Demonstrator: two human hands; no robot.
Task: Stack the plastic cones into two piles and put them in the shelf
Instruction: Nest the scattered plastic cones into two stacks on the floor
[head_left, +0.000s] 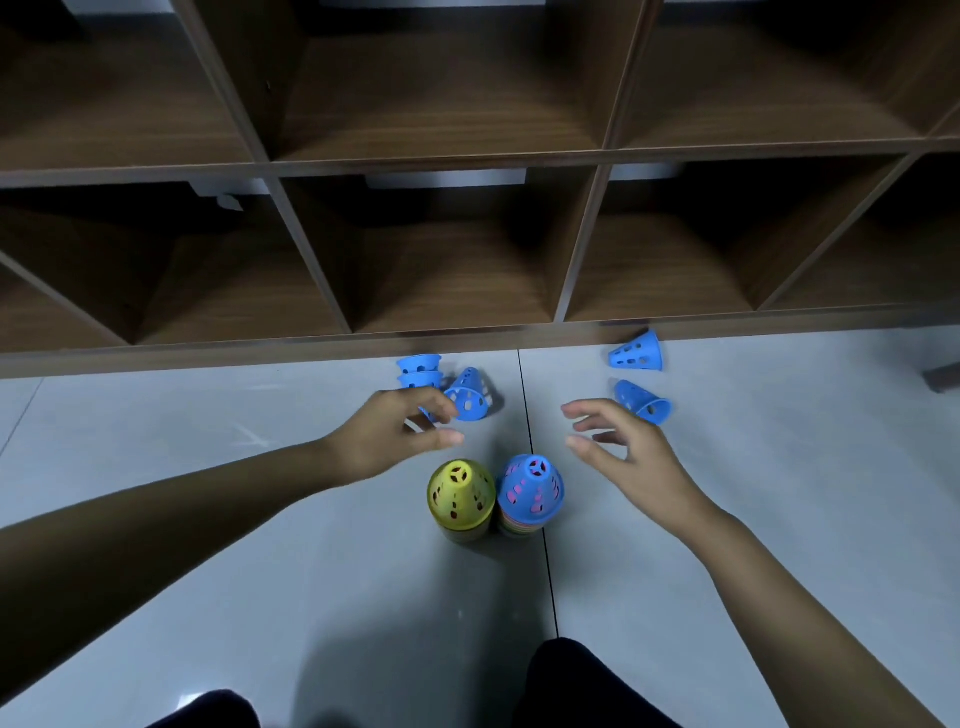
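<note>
Facing the shelf (467, 344) at twelve o'clock, the left hand (395, 431), loosely curled, and the right hand (623, 452), spread, hover empty. Two piles (460, 493) stand together at six, handy for stacking. Loose blue cones (470, 396) at eleven and one are their likely targets.

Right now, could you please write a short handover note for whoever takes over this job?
Left hand: open, fingers loosely curled, by the small blue stack and the tilted blue cone; seemingly holding nothing.
Right hand: open, beside a fallen blue cone; a second fallen cone lies near the shelf.
Done: yellow-topped pile and blue-topped pile stand on the floor.
Left: add the loose blue cones, then shelve both piles.
</note>
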